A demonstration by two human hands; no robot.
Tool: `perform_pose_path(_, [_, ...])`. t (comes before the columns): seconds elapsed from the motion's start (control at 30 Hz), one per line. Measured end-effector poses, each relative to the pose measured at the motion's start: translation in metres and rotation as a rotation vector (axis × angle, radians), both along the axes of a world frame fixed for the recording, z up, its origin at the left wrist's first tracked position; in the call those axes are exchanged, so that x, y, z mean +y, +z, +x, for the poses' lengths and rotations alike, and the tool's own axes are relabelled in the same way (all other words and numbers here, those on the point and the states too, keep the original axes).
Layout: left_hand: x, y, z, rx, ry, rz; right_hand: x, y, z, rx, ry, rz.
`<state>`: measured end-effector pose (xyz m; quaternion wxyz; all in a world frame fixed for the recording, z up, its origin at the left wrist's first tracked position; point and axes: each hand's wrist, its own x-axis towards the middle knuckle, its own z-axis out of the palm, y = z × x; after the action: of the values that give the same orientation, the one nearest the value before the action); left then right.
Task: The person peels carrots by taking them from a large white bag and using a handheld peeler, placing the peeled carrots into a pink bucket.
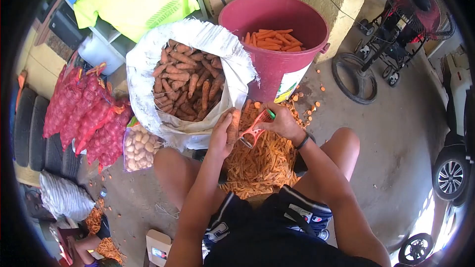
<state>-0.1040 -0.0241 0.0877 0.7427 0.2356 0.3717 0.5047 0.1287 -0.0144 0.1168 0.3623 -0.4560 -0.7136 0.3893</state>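
Observation:
My left hand [221, 136] grips an unpeeled carrot [234, 124], held upright over a heap of orange peelings [262, 160] between my knees. An orange peeler [256, 128] is in my right hand [283, 121], and its blade rests against the carrot's right side. A black band circles my right wrist. In front of my hands stands an open white sack [143, 64] full of unpeeled carrots [188, 81]. To its right a dark red bucket [277, 64] holds peeled carrots [273, 40].
Red mesh bags of onions [86, 113] and a clear bag of potatoes [138, 146] lie at the left. A standing fan [396, 24] and a car wheel [450, 175] are at the right. Carrot ends [309, 109] dot the concrete floor.

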Motion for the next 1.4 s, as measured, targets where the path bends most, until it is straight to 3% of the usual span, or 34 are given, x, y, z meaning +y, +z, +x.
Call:
perform_pose_path(0.07, [-0.004,0.005,0.007,-0.028,0.001,-0.021,-0.001,-0.007,-0.006,0.022,-0.032,0.145])
perform_pose_path(0.27, [-0.011,0.004,0.009,-0.019,-0.120,-0.064,0.001,0.009,-0.007,-0.046,-0.080,0.236])
perform_pose_path(0.4, [-0.019,0.015,0.004,0.044,-0.176,-0.078,0.027,0.008,0.027,-0.004,-0.406,0.153])
perform_pose_path(0.5, [-0.010,0.000,-0.005,-0.106,-0.174,-0.047,0.005,0.013,0.005,0.015,-0.212,0.179])
perform_pose_path(0.63, [-0.014,-0.005,0.004,-0.007,-0.095,-0.110,-0.009,0.002,-0.014,-0.036,-0.023,0.259])
perform_pose_path(0.77, [-0.017,-0.005,-0.001,0.003,-0.188,-0.095,0.026,0.002,0.023,-0.172,-0.409,0.321])
perform_pose_path(0.8, [-0.019,0.003,-0.001,-0.025,-0.190,-0.116,0.024,0.012,0.023,-0.052,-0.400,0.098])
perform_pose_path(0.9, [-0.015,0.014,0.005,-0.033,-0.132,-0.141,-0.003,0.004,-0.004,0.040,-0.132,0.318])
perform_pose_path(1.0, [-0.016,0.011,0.009,0.025,-0.082,-0.142,-0.014,0.011,-0.016,-0.050,-0.008,0.298])
perform_pose_path(1.1, [-0.019,0.006,-0.003,0.025,-0.217,-0.099,0.010,0.012,0.008,-0.098,-0.269,0.296])
perform_pose_path(1.13, [-0.020,0.014,0.001,0.050,-0.196,-0.121,0.017,0.013,0.015,-0.109,-0.384,0.187])
perform_pose_path(1.23, [-0.016,0.009,0.001,-0.051,-0.150,-0.134,0.003,0.021,0.007,-0.044,-0.339,-0.062])
perform_pose_path(1.27, [-0.015,0.009,0.005,-0.034,-0.092,-0.154,-0.005,0.008,-0.002,-0.047,-0.202,0.266])
perform_pose_path(1.37, [-0.018,0.027,0.012,0.041,-0.108,-0.128,-0.021,0.014,-0.017,-0.052,-0.029,0.277])
perform_pose_path(1.4, [-0.020,0.021,0.008,0.041,-0.150,-0.113,-0.015,0.014,-0.013,-0.089,-0.112,0.278])
